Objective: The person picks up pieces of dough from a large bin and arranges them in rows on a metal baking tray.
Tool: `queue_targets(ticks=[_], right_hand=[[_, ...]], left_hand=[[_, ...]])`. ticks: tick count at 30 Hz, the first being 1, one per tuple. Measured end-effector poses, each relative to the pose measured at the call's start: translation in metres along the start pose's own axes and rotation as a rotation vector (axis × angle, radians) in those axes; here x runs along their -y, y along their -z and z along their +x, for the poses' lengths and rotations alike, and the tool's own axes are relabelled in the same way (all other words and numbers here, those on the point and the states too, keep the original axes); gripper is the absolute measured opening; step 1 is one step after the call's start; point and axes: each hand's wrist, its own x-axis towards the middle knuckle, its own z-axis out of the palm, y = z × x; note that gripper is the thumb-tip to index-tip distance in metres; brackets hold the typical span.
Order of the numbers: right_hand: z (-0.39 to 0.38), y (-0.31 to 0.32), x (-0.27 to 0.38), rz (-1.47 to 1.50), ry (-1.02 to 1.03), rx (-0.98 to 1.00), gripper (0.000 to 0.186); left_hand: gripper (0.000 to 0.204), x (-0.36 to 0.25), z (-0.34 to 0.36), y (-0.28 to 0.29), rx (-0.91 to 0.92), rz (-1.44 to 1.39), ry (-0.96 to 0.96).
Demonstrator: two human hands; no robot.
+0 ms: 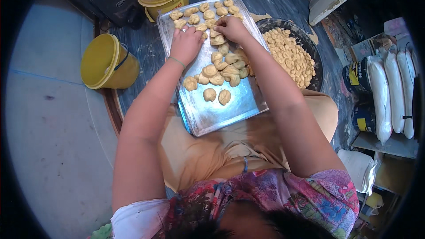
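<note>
A metal baking tray point(199, 121) rests on my lap with lumps of yellowish dough on it. Over its far left part, my left hand point(186, 43) has its fingers curled down at a piece of dough point(204, 36), partly hidden by the fingers. My right hand point(231, 29) pinches a dough lump at the far middle; its fingertips cover part of it. Separate lumps point(209, 14) sit spread along the far end. Nearer me lies a twisted heap of dough point(230, 74), with two single lumps point(224, 97) in front of it.
Right of the tray, a dark round basin point(316, 57) holds many small dough pieces point(290, 57). Yellow buckets stand at the left point(116, 64) and beyond the tray point(164, 6). Shelves at right hold long white plastic packs point(380, 99) and dark tubs point(357, 76).
</note>
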Motion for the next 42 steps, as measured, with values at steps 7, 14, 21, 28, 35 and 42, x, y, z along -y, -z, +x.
queue_targets(ticks=[7,14,21,28,35,42], right_hand=[[-0.009,0.013,0.002,0.601,-0.339,0.006,0.020],[-0.014,0.028,-0.019,0.660,-0.257,-0.099,0.020],[-0.022,0.030,-0.016,-0.041,-0.023,-0.005,0.031],[-0.024,0.023,-0.020,0.201,-0.081,0.014,0.026],[-0.036,0.012,0.010,-0.153,0.262,-0.049,0.023],[-0.031,0.042,0.009,-0.188,0.213,0.049,0.024]], left_hand=[[0.023,-0.013,0.000,0.000,-0.038,-0.154,-0.064],[0.022,-0.021,0.017,-0.008,-0.019,-0.140,0.022],[0.028,-0.017,0.021,0.001,0.096,-0.327,-0.094],[0.033,-0.007,0.037,0.007,0.121,-0.732,0.379],[0.033,0.001,0.036,-0.002,-0.091,-0.560,0.247],[0.026,-0.004,0.028,-0.013,-0.097,-0.326,0.039]])
